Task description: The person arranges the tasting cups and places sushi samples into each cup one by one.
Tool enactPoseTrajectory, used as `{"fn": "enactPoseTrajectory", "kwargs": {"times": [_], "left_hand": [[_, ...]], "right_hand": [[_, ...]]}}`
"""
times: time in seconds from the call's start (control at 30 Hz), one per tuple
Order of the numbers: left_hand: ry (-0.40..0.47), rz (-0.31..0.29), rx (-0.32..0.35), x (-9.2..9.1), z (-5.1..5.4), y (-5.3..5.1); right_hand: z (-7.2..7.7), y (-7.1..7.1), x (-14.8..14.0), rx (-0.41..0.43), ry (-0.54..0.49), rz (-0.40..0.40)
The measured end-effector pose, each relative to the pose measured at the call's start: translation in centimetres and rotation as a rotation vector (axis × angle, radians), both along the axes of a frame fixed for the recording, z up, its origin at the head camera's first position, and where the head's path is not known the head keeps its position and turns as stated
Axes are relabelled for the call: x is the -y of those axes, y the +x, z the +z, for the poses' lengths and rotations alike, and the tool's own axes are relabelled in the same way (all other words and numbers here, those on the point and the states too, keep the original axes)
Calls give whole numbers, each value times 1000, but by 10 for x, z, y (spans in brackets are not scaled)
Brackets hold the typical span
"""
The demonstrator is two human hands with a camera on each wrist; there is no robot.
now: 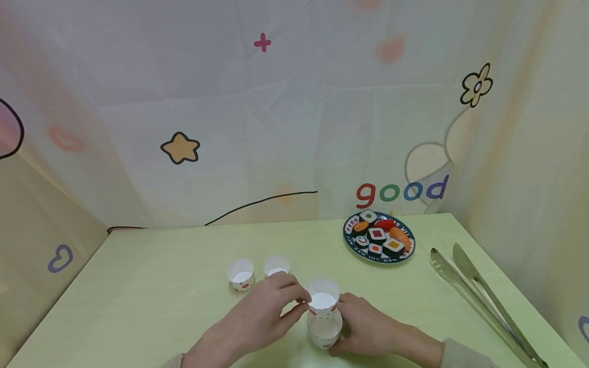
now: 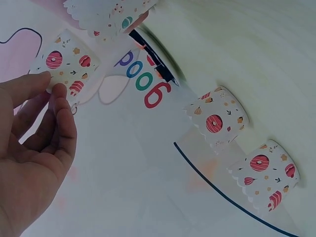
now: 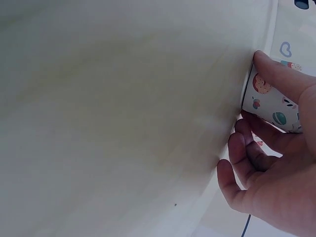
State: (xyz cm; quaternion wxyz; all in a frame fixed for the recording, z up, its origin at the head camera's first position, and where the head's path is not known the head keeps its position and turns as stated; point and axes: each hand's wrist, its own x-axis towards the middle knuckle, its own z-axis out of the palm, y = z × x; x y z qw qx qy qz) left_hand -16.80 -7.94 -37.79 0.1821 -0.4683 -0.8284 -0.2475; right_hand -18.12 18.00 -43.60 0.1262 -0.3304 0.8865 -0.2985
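My left hand pinches a white paper baking cup by its side between thumb and fingertips. In the left wrist view this cup shows a print of pink doughnuts and sweets. Just below and nearer to me, a second printed baking cup stands on the table. Around its right side curls my right hand, thumb and index finger gripping it low in the right wrist view. Whether the two cups touch, I cannot tell. Two more baking cups, one left and one partly behind my left hand, stand upright.
A round dark-rimmed plate bearing several sushi pieces sits at the back right. Long metal tongs lie along the right side of the pale table. A printed curtain hangs behind and at both sides.
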Motion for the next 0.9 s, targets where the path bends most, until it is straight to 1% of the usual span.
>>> {"fn": "enactPoseTrajectory", "kwargs": {"times": [0.07, 0.1, 0.17, 0.3, 0.47, 0.57, 0.8, 0.9], "left_hand": [[15, 5, -13, 0, -1, -2], [25, 4, -15, 0, -1, -3], [45, 2, -14, 0, -2, -5], [86, -2, -8, 0, -4, -9], [111, 19, -8, -1, -7, -17], [107, 39, 12, -1, -8, -21], [62, 108, 72, 0, -8, -33], [40, 128, 80, 0, -9, -39]], "right_hand": [[0, 0, 1, 14, -1, -6], [1, 0, 2, 35, -3, -18], [2, 1, 2, 44, 3, -25], [3, 2, 2, 25, 26, -27], [2, 2, 1, -4, 36, -19], [0, 1, 0, -30, 27, 1], [2, 3, 1, 10, 39, -31], [4, 4, 2, 6, 49, -35]]}}
